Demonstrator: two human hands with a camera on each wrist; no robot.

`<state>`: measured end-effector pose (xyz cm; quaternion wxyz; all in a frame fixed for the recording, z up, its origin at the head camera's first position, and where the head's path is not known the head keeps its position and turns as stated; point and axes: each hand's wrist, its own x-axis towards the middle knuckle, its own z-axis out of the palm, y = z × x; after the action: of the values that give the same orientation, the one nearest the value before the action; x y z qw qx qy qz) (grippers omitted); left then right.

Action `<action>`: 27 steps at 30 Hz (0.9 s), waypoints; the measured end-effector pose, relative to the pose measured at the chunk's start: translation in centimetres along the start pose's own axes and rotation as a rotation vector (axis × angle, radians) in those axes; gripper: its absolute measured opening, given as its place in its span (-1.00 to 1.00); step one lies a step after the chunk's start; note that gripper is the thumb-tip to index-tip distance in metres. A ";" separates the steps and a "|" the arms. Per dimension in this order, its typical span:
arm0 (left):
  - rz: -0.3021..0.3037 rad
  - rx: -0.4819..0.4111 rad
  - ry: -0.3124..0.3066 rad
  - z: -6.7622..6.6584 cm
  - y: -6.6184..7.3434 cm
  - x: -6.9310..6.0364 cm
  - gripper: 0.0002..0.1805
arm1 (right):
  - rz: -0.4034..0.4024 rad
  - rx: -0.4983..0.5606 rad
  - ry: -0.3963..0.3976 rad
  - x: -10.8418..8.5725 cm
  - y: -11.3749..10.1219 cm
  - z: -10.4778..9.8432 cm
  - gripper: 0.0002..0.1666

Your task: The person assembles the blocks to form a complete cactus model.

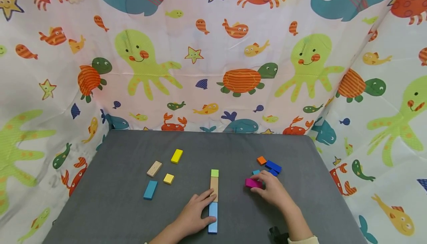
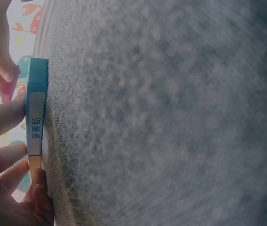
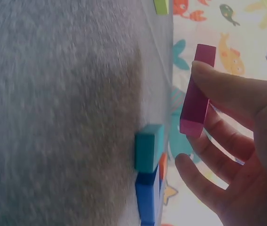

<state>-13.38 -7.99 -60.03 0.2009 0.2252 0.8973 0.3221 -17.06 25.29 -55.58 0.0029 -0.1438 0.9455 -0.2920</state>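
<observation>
My right hand (image 1: pixel 271 190) pinches a magenta block (image 1: pixel 252 183) between thumb and fingers; in the right wrist view the magenta block (image 3: pixel 198 96) appears off the table. My left hand (image 1: pixel 197 212) rests beside a straight row of blocks. Its thumb touches the light blue block (image 1: pixel 212 218) at the near end, and its fingertips lie on the plain wooden block (image 1: pixel 215 184). A small lime green block (image 1: pixel 215 173) ends the row at the far side. Printed marks show on the blue block's side (image 2: pixel 37 108) in the left wrist view.
Beyond my right hand lie blue blocks (image 1: pixel 273 166), an orange block (image 1: pixel 261 160) and a teal block (image 1: pixel 255 172). Left of the row are yellow blocks (image 1: pixel 176 156), a wooden block (image 1: pixel 154 168) and a blue block (image 1: pixel 150 190). A patterned curtain (image 1: pixel 200 69) borders the grey table (image 1: pixel 110 207).
</observation>
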 end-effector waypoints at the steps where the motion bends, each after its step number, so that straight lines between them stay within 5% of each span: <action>1: -0.002 0.000 0.000 0.0 0.0 0.0 -0.20 | -0.017 0.006 0.001 0.1 -0.2 0.1 -0.66; 6: -0.006 0.008 -0.001 0.0 -0.1 0.1 -0.20 | -0.071 0.017 -0.001 0.7 -1.0 0.9 -0.67; 27: -0.007 0.028 0.015 -0.1 0.2 0.1 -0.19 | -0.069 0.009 -0.075 2.9 -3.7 3.9 -0.67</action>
<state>-13.44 -7.89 -59.84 0.1922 0.2225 0.9039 0.3106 -18.47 19.43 -56.59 0.0289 -0.1871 0.9379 -0.2906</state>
